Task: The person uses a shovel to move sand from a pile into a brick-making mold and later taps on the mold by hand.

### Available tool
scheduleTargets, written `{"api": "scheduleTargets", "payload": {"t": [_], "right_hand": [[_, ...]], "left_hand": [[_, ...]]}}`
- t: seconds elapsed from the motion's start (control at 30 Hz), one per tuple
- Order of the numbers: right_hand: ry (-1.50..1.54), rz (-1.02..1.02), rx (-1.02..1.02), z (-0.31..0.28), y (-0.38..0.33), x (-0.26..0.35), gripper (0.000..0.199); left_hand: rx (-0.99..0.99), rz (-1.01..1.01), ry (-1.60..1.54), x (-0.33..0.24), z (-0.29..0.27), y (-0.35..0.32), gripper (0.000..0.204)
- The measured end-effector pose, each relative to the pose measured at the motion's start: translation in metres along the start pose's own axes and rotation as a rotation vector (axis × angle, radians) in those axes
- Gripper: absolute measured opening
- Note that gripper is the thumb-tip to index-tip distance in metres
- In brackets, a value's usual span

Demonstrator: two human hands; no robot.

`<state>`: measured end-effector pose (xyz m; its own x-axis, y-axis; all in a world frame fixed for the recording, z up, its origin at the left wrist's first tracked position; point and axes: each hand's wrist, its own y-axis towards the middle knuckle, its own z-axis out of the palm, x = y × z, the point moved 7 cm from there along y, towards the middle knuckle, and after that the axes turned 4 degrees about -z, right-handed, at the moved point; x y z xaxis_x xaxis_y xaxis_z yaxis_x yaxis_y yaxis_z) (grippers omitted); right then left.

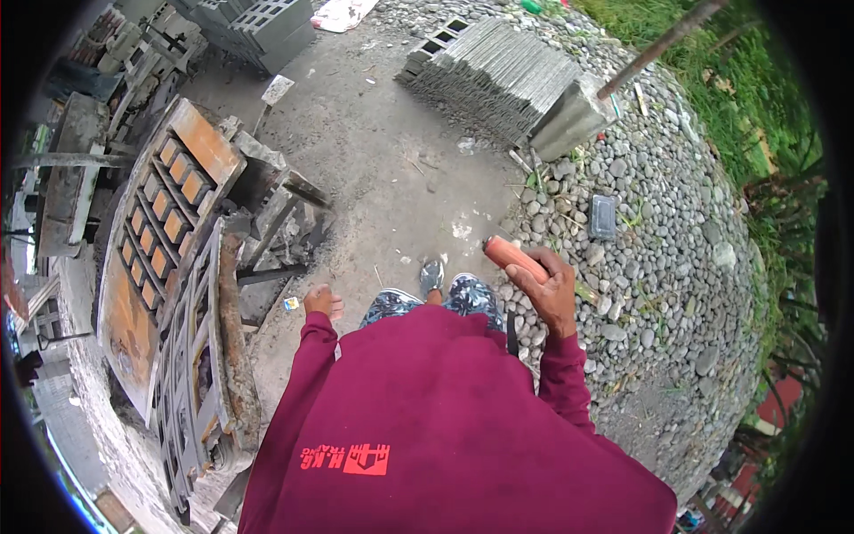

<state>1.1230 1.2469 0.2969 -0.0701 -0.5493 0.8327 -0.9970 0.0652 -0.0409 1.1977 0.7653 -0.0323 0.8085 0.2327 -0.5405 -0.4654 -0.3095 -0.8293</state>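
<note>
My right hand (550, 287) is closed around a short reddish-orange ridged cylinder (509, 254), held out over the ground on my right. One end of the cylinder points away to the left. What kind of thing it is does not show clearly. On the other side, my left hand (324, 302) hangs low beside my leg, fingers loosely bent and partly apart, with nothing visible in it. Nearest to that hand is a block-mould frame (182, 218) with rust-brown plates and dark slots, standing to the left.
Grey hollow blocks (253, 31) stand at the far left. A stack of thin grey slabs (498, 76) lies ahead, next to a concrete post base (569, 116). River stones (658, 258) cover the right side, with a dark plastic container (602, 217) on them. Grass (756, 98) borders the stones.
</note>
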Motion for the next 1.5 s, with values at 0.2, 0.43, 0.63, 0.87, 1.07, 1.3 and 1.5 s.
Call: {"api": "scheduleTargets", "payload": {"t": [0.2, 0.43, 0.63, 0.87, 1.07, 1.3, 1.5], "right_hand": [[0.268, 0.001, 0.08, 0.021, 0.137, -0.008, 0.041], [0.209, 0.008, 0.339, 0.05, 0.267, 0.005, 0.04], [0.298, -0.023, 0.456, 0.062, 0.399, 0.045, 0.039], [0.36, -0.211, 0.424, 0.109, 0.554, 0.187, 0.042], [0.346, -0.475, 0.35, 0.185, 0.689, 0.287, 0.047], [0.432, -0.572, 0.705, 0.3, 0.841, 0.407, 0.042], [0.358, -0.482, 0.809, 0.417, 1.002, 0.419, 0.034]], "left_hand": [[-0.241, -0.132, -0.066, 0.008, 0.005, -0.025, 0.036], [-0.325, -0.403, -0.305, 0.03, 0.068, -0.03, 0.031], [-0.365, 0.048, 0.415, -0.056, 0.117, 0.043, 0.031], [-0.45, -0.036, -0.004, -0.169, 0.168, 0.124, 0.035], [-0.312, -0.319, -0.258, -0.242, 0.184, 0.184, 0.028], [-0.109, -0.332, -1.055, -0.343, 0.126, 0.284, 0.022], [-0.405, -0.107, -0.816, -0.544, 0.049, 0.343, 0.029]]}}
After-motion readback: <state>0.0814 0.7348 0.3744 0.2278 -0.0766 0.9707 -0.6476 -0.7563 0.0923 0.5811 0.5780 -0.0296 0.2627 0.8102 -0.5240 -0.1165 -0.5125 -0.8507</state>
